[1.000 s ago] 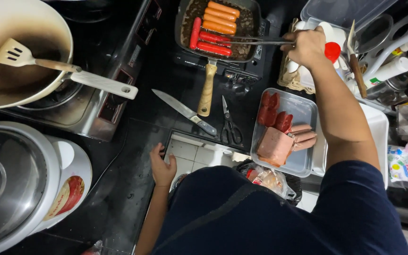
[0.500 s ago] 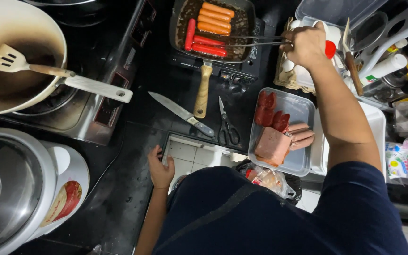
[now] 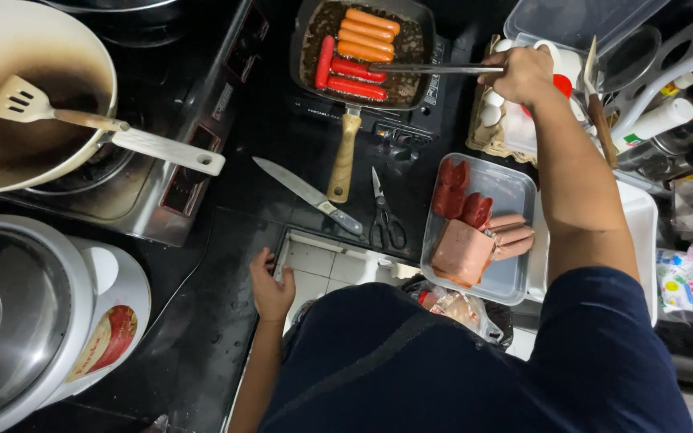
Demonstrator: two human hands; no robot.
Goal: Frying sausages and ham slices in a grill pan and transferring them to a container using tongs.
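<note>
My right hand point(image 3: 523, 74) grips metal tongs point(image 3: 427, 69) that reach left over a dark square grill pan point(image 3: 308, 32) with a wooden handle. Several orange and red sausages point(image 3: 358, 50) lie in the pan. The tong tips hover at the lower right sausages. My left hand point(image 3: 270, 290) rests on the edge of the black counter point(image 3: 218, 321), holding nothing, fingers curled over the rim.
A knife point(image 3: 306, 194) and scissors point(image 3: 385, 216) lie below the pan. A clear tray point(image 3: 515, 192) holds red sausages and pink luncheon meat point(image 3: 460, 252). At left, a white wok point(image 3: 82, 48) with spatula point(image 3: 26, 103) and a rice cooker point(image 3: 34, 313). An egg carton point(image 3: 491, 112) and bottles crowd the right.
The view has shifted slightly; my right hand keeps the tongs over the pan, their tips moved a little toward the lower sausages. My left hand stays on the counter edge.
</note>
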